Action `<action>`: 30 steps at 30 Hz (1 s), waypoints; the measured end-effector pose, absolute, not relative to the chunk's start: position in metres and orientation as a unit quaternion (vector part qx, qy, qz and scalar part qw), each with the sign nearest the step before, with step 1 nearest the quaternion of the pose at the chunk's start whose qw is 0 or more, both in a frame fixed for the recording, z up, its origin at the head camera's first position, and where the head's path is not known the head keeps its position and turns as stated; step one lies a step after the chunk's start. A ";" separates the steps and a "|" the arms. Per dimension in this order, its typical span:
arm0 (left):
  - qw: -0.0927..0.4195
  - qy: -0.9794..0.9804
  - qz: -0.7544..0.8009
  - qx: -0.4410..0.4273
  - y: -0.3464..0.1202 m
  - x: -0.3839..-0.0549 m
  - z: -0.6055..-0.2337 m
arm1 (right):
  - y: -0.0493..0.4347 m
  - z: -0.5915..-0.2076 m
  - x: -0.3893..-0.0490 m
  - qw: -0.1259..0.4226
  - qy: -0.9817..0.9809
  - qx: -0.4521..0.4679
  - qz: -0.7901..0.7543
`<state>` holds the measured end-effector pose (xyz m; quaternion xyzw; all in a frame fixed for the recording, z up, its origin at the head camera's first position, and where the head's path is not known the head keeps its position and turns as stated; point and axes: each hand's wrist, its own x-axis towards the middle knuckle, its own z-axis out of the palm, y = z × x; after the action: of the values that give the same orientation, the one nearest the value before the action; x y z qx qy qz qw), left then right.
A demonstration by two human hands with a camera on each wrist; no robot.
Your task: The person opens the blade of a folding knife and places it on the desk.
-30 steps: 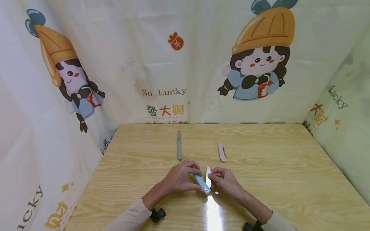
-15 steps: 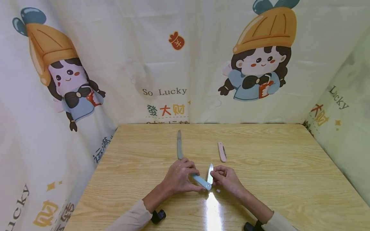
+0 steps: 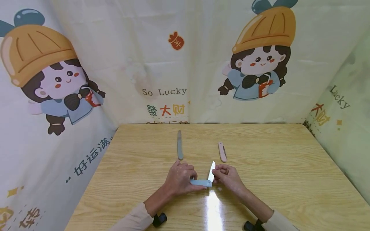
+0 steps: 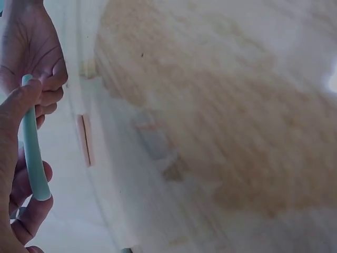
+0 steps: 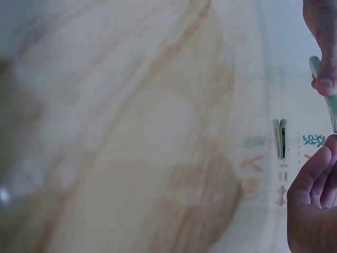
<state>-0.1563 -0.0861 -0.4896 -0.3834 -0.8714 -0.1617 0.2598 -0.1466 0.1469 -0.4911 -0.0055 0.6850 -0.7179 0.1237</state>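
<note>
A light blue folding knife [image 3: 201,183] is held between both hands, low in the middle of the head view. My left hand [image 3: 180,179] grips its handle, fingers on the far side and thumb along the near side. With thumb and fingertips, my right hand [image 3: 230,178] pinches the shiny blade [image 3: 212,171], which stands out at roughly a right angle from the handle. In the left wrist view the curved handle [image 4: 35,153] runs from thumb to fingers. Part of the handle [image 5: 333,108] shows in the right wrist view; the blade is mostly hidden there.
Farther back on the wooden table [image 3: 274,154] lies a grey-blue knife [image 3: 180,148] with its blade out. A folded pink pocket knife [image 3: 222,152] lies to its right. Printed curtains [image 3: 202,64] stand behind the table and at both sides.
The handle has turned from slanted to nearly level in the left hand. The blade, pinched by the right hand, has swung wider away from the handle.
</note>
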 end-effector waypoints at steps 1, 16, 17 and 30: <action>0.259 -0.871 -0.163 -0.383 -0.086 -0.156 -0.490 | 0.147 -0.491 -0.147 0.123 0.684 -0.005 -0.719; 0.254 -0.891 -0.140 -0.348 -0.073 -0.142 -0.487 | 0.144 -0.488 -0.151 0.091 0.683 0.024 -0.725; 0.251 -0.895 -0.138 -0.343 -0.072 -0.141 -0.487 | 0.144 -0.487 -0.151 0.090 0.683 0.024 -0.725; 0.212 -0.921 -0.112 -0.308 -0.058 -0.136 -0.486 | 0.142 -0.490 -0.154 0.077 0.664 0.041 -0.742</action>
<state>-0.1362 -0.0578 -0.4862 -0.3080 -0.9207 -0.1124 0.2116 -0.1538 0.1418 -0.4902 0.0413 0.6643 -0.7423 0.0772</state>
